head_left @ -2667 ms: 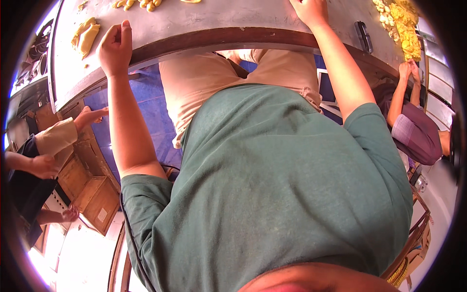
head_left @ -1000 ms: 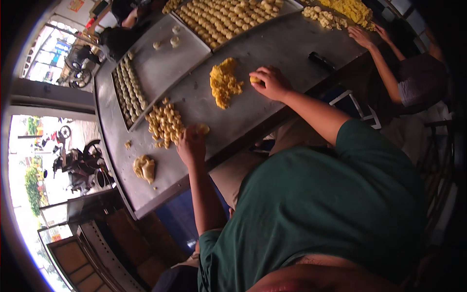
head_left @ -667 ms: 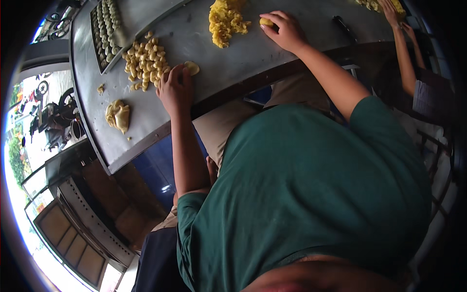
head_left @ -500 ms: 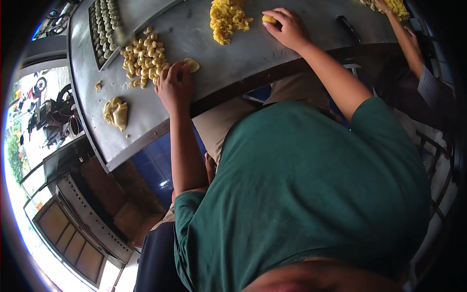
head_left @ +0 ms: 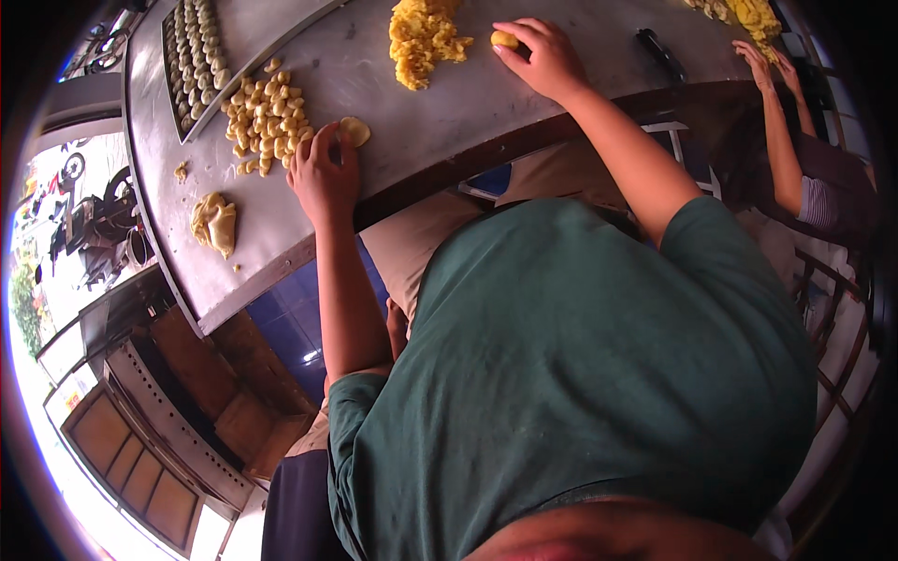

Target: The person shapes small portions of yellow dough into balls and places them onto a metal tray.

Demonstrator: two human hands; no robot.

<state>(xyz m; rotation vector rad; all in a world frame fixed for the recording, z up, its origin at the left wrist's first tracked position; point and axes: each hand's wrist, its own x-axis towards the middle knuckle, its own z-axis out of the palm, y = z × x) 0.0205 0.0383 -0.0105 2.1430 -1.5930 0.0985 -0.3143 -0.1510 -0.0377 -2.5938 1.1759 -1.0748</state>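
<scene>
In from the front edge of the grey metal table, the right hand grips a small, rounded yellow ball. The left hand curls beside a flat, pale-yellow dough disc and piled pale-yellow dough lumps; whether it holds anything, I cannot tell.

Table: metal, smooth w/ dull sheen, some scuffs. Tray: metal too, similar sheen. Dough lump: smooth, bit glossy, folded; pcs smooth, satin; disc ditto. Mash: rough, crumbly. Shirt: matt cloth, creased; trousers matt cloth. Floor: glossy tile. Panels: wood, approx. matt.
</scene>
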